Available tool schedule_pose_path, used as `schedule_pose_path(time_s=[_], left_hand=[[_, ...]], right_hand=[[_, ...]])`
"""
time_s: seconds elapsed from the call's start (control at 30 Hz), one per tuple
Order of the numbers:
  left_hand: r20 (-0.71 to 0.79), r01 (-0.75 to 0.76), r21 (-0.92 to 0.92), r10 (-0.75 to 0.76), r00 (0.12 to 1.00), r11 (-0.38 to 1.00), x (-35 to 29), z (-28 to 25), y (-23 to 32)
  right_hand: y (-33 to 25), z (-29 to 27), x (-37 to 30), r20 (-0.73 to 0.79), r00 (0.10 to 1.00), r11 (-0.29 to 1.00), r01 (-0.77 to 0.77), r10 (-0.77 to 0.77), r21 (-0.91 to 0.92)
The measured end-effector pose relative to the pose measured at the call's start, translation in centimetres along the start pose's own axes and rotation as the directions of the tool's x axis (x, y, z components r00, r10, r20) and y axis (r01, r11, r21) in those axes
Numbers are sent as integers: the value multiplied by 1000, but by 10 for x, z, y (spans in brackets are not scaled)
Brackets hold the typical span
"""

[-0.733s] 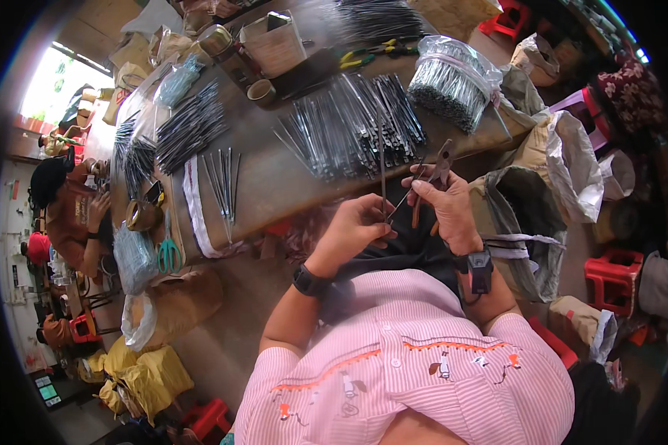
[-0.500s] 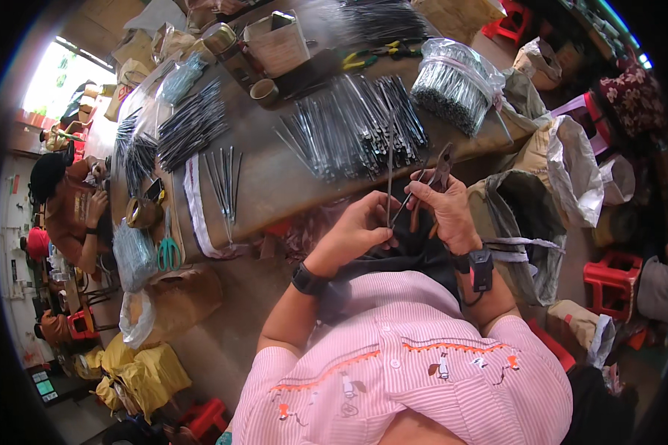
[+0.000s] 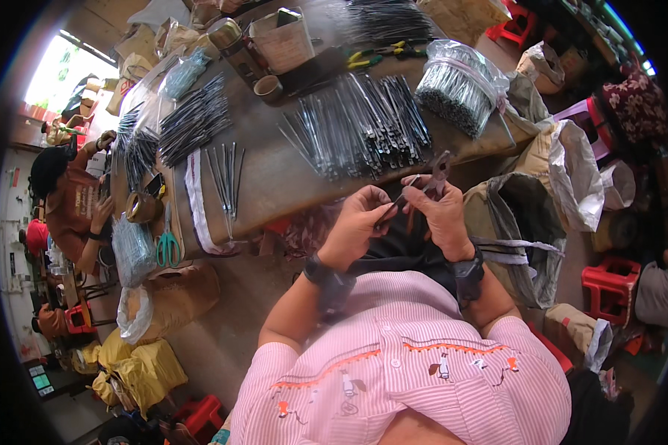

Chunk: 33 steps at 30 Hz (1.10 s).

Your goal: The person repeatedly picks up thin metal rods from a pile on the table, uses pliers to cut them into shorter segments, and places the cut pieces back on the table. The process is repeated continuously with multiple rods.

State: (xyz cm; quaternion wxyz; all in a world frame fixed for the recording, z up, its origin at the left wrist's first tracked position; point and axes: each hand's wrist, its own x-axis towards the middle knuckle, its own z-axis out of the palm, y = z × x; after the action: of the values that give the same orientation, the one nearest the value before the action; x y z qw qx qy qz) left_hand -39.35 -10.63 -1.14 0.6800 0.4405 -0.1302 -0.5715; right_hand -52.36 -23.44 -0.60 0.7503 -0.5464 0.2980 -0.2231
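Observation:
My left hand (image 3: 358,224) is closed, thumb and fingers pinching a thin dark metal strip (image 3: 390,211) whose length is mostly hidden by the fingers. Close beside it, my right hand (image 3: 439,213) is wrapped round a pair of pliers (image 3: 440,172), jaws pointing up and away from me. The right thumb and index finger also press together near the strip's far end; exactly what they grip there is hard to make out. Both hands are above my lap, just off the table's near edge. Beyond them a wide row of flat metal strips (image 3: 360,122) lies on the brown table (image 3: 263,170).
A few separate strips (image 3: 224,178) lie left, near teal scissors (image 3: 168,245). A plastic-wrapped bundle of rods (image 3: 460,85) sits at the right table edge. Behind are yellow-handled pliers (image 3: 365,59), a cup (image 3: 268,89) and a flask (image 3: 234,44). A co-worker (image 3: 74,200) is at far left.
The long strip that stood upright from my left hand no longer shows upright. My hands have turned, and the left fingers are now closed on a strip near the right fingertips.

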Motion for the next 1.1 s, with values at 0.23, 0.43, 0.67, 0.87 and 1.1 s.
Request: schedule_pose_path(time_s=[0.23,0.43,0.67,0.87,1.1], left_hand=[[-136,-108,257,146,980,960,-3,-2,12],[-69,-321,636,466,882,702,-2,10,16],[18,-368,774,564,826,515,-7,14,19],[11,-364,769,558,830,526,-7,18,21],[11,-355,771,547,837,528,-4,15,18]], right_hand=[[13,-31,4,157,947,605,-301,281,737],[19,-40,-17,416,889,812,-382,192,441],[25,-30,-18,330,932,914,-5,151,-405],[16,-29,-12,351,934,663,303,-65,-684],[3,-30,-11,299,941,571,335,-160,-749]])
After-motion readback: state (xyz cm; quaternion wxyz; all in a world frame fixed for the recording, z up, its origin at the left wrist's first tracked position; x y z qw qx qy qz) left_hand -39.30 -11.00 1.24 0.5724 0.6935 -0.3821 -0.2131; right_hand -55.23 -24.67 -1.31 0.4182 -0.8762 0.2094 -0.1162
